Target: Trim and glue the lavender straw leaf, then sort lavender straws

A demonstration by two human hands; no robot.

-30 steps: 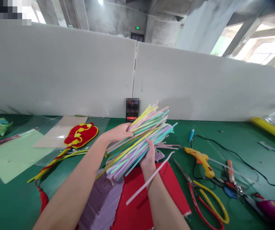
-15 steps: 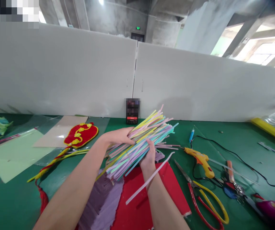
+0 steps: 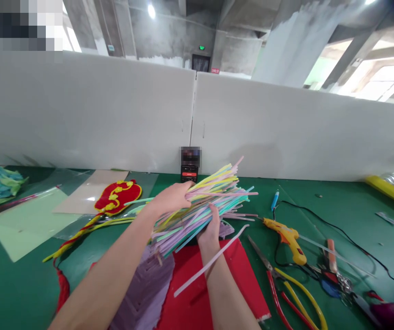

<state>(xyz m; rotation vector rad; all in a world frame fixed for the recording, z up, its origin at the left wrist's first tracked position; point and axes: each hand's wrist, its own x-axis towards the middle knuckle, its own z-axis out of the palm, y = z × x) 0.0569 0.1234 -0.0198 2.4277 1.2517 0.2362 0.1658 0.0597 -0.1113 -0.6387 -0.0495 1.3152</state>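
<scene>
A thick bundle of pastel pipe cleaners (image 3: 197, 215) in yellow, pink, mint, lilac and blue lies slantwise across both my hands. From the upper left, my left hand (image 3: 174, 197) wraps over the bundle, its fingers partly hidden among the stems. Lower right, my right hand (image 3: 210, 229) holds it from beneath, with the thumb on top. A single pink pipe cleaner (image 3: 214, 261) rests across my right forearm. Below are a red sheet (image 3: 190, 284) and a crinkled purple sheet (image 3: 149, 293).
On the right lie scissors (image 3: 279, 288), a yellow glue gun (image 3: 288, 240) with its black cord, and pliers (image 3: 332, 259). A red and yellow ornament (image 3: 119, 197) and a pale green sheet (image 3: 21, 229) occupy the left. A phone (image 3: 189, 172) leans against the white partition (image 3: 114, 110).
The stems have spread somewhat: a mint one now sticks out to the left and a pink one to the right. Both hands keep their hold. The view has tilted up slightly.
</scene>
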